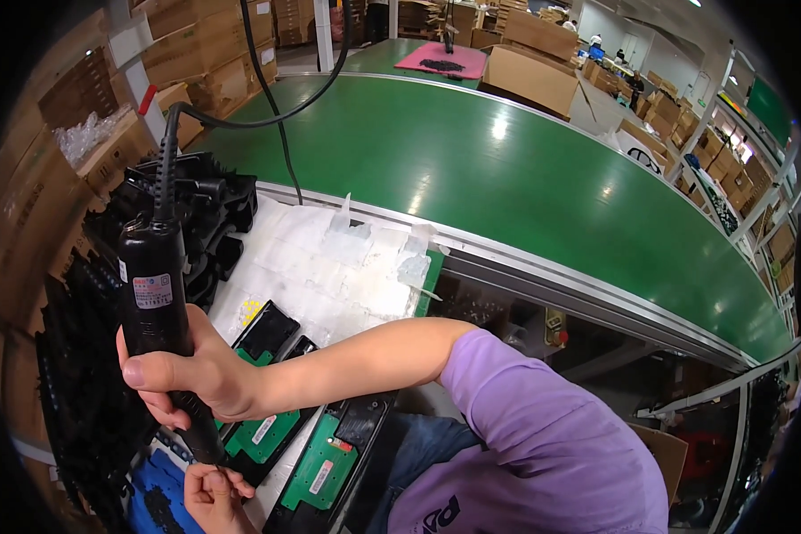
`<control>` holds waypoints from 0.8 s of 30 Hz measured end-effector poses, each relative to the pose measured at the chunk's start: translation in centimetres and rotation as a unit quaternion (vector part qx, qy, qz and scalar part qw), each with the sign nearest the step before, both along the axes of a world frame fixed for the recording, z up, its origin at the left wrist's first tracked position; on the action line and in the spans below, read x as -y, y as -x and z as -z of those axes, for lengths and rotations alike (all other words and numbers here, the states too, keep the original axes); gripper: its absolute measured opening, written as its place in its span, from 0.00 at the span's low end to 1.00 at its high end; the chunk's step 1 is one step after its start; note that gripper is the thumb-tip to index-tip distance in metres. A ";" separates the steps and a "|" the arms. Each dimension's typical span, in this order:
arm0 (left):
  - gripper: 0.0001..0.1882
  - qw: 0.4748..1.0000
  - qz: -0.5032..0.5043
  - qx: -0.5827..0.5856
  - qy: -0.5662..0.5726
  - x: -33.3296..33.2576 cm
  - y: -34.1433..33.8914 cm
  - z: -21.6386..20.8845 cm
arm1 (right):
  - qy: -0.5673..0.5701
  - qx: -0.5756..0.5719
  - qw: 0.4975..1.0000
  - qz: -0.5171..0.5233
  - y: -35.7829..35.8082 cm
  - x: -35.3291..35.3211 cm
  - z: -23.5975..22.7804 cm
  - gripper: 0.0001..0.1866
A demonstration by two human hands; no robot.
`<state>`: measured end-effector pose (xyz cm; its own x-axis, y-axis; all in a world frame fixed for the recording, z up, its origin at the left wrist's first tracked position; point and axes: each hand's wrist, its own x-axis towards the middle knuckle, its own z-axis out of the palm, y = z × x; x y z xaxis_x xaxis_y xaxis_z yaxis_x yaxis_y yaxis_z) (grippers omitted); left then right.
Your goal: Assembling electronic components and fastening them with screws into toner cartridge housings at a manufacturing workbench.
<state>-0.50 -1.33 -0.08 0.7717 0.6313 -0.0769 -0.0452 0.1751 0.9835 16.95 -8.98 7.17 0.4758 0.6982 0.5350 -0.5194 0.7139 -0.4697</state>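
Note:
My right hand (196, 374) is wrapped round a black corded electric screwdriver (154, 294), which points down and slightly right. Just under the tool's lower end, my left hand (214, 498) has its thumb and fingers pinched together. What they pinch, if anything, is too small to make out. Beneath my right wrist lies a black plastic housing with a green circuit board (262, 438), partly covered by the hand and forearm. To its right is a second black housing with a green board (322, 472). A black plastic part (269, 331) lies farther up, beyond my wrist.
Black plastic parts (89, 356) are piled on the left beside cardboard boxes (18, 196). Small dark pieces lie on something blue (156, 489) at lower left. White sheeting (303, 258) covers the work surface, with a green conveyor belt (472, 169) beyond. The screwdriver's cord (231, 123) hangs from above.

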 end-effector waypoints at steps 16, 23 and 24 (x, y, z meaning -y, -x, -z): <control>0.11 0.999 0.039 0.023 0.004 0.5 -1.0 1.0 | 0.070 -0.069 0.995 0.019 -0.5 -0.2 0.4 0.10; 0.19 0.848 0.036 -0.102 -0.519 -2.8 -2.5 -1.6 | 0.135 0.224 0.962 0.082 -4.9 1.6 0.8 0.16; 0.16 0.800 0.026 -0.097 -0.591 -3.4 -3.1 -1.5 | 0.122 0.246 0.957 0.093 -5.5 1.8 1.0 0.17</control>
